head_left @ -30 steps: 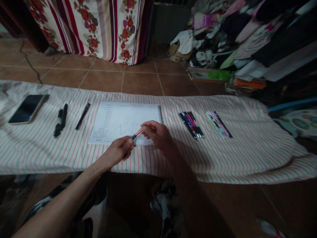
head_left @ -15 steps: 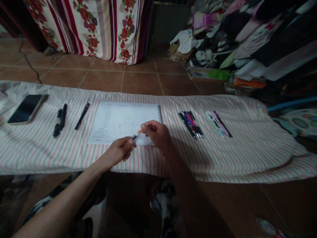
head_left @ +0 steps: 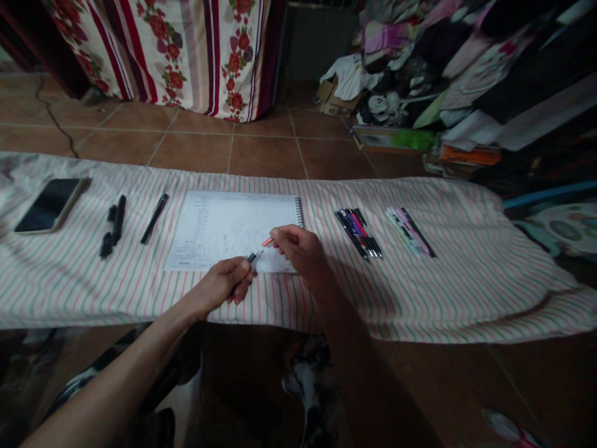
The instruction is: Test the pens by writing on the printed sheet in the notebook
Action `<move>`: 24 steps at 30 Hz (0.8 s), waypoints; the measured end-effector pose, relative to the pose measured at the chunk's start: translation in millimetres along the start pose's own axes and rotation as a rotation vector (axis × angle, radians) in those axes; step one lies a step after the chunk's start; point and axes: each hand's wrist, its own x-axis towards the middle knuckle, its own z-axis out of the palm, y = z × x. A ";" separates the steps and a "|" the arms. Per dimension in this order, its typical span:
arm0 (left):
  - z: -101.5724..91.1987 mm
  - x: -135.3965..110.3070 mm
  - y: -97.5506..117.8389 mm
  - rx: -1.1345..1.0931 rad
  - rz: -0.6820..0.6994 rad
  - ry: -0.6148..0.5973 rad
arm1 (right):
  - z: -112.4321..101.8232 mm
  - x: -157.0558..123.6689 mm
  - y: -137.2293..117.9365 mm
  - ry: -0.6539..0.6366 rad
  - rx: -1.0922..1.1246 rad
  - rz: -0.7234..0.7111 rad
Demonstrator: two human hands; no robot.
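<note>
Over the lower edge of the spiral notebook [head_left: 242, 218], my left hand [head_left: 228, 280] is closed on a dark pen [head_left: 252, 256] with a pale tip pointing up and right. Most of its barrel is hidden in the fingers. Just across from that tip, my right hand [head_left: 298, 249] pinches a slim orange pen part [head_left: 267, 241], perhaps a cap. A small gap seems to separate the two pieces. Faint pen marks show on the notebook page, whose spiral binding is on the right.
On the striped cloth [head_left: 443, 292] lie a phone [head_left: 49, 205], several black pens [head_left: 119, 221] and a single black pen [head_left: 155, 218] on the left. Right of the notebook are a row of dark pens [head_left: 358, 233] and a group of pastel pens [head_left: 410, 231].
My right hand has drawn slightly up and right with the orange part, which has come apart from the dark pen's tip. My left hand stays almost still.
</note>
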 end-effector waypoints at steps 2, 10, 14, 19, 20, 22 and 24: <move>-0.4 0.4 -0.8 -0.011 0.006 -0.008 | 0.1 1.9 2.6 0.011 0.002 0.006; 2.2 -2.5 8.6 -0.065 -0.052 0.024 | -2.2 2.5 6.0 0.020 -0.010 -0.001; 2.5 -1.7 13.4 -0.099 -0.106 0.061 | -3.7 1.8 6.4 0.024 -0.003 0.012; 5.6 2.5 20.2 -0.146 -0.141 0.100 | -4.9 -0.1 3.6 0.007 0.006 0.022; 6.6 3.4 21.1 -0.154 -0.146 0.107 | -5.3 -0.8 2.3 -0.005 0.023 0.038; 8.6 5.0 22.0 -0.167 -0.149 0.110 | -6.3 -2.2 0.0 -0.027 0.072 0.090; 10.2 6.0 22.3 -0.181 -0.144 0.101 | -7.5 -3.1 -1.3 -0.034 0.127 0.143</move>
